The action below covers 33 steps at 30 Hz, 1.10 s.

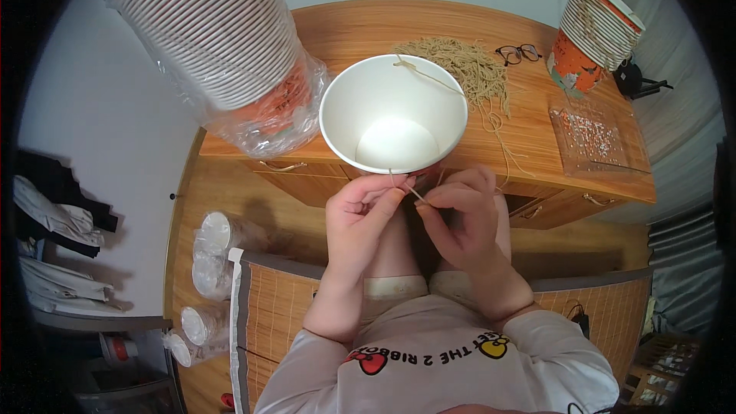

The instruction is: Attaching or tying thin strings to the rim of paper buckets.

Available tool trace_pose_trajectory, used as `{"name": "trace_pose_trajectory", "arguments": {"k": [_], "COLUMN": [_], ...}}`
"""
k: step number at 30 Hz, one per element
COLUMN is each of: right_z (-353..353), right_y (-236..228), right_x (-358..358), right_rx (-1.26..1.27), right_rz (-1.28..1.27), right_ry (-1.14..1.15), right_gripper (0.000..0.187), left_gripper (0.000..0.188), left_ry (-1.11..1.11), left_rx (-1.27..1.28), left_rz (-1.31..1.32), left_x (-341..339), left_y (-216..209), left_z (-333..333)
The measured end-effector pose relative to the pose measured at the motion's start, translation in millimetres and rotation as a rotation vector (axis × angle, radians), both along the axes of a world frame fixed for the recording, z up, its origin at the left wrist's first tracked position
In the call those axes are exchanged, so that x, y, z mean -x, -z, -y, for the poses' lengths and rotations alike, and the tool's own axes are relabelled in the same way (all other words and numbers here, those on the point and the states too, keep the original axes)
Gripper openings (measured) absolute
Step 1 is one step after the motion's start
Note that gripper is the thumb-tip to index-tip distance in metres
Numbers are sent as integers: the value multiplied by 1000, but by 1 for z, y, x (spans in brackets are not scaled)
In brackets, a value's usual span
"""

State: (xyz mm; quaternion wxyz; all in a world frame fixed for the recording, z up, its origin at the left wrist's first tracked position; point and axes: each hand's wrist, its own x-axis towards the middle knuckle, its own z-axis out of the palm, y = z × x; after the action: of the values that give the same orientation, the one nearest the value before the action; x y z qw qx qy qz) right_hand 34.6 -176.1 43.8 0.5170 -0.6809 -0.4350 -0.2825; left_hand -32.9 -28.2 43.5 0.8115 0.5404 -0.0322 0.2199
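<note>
A large white paper bucket (345, 111) stands mouth up at the front edge of the wooden desk, its white inside showing. One tan cord (433, 79) loops from its far rim across the inner wall to the right side. Just below the near rim, my left hand (355, 211) pinches a thin cord between thumb and forefinger. My right hand (465, 215) is close beside it, thumb and forefinger closed on the cord's end (415, 194). A short piece of cord rises from my left fingertips to the rim. The bucket's outside is mostly hidden.
Behind the bucket lies a heap of tan cords (468, 69) beside black-framed glasses (519, 54). A tall plastic-wrapped bucket stack (207, 31) leans at left. At right stand another bucket stack (575, 57) with cords and a clear tray (590, 142) of small beads. Wrapped rolls (215, 261) sit on the floor.
</note>
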Motion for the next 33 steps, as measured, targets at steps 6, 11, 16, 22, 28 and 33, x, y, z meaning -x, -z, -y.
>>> {"name": "trace_pose_trajectory", "arguments": {"k": [6, 11, 16, 22, 28, 33], "right_z": [4, 3, -4, -6, -13, -14], "right_y": [-12, -4, 9, 11, 4, -2], "right_x": [12, 15, 12, 5, -2, -1], "right_rx": [18, 93, 187, 118, -56, -29], "right_rz": [-18, 75, 186, 60, 231, 210], "right_ry": [-66, -19, 71, 49, 118, 70], "right_gripper": [22, 19, 17, 21, 31, 32], "left_gripper": [17, 16, 17, 17, 19, 20], "left_ry": [-108, 13, 85, 113, 104, 127], "left_rx": [-159, -31, 113, 175, 116, 187], "left_rz": [-90, -126, -84, -54, -14, -33], "left_x": [-2, -5, -4, -3, -3, 0], "left_y": [-2, 2, 4, 5, 8, 6], "left_z": [-2, -4, -3, -3, -4, -7]}}
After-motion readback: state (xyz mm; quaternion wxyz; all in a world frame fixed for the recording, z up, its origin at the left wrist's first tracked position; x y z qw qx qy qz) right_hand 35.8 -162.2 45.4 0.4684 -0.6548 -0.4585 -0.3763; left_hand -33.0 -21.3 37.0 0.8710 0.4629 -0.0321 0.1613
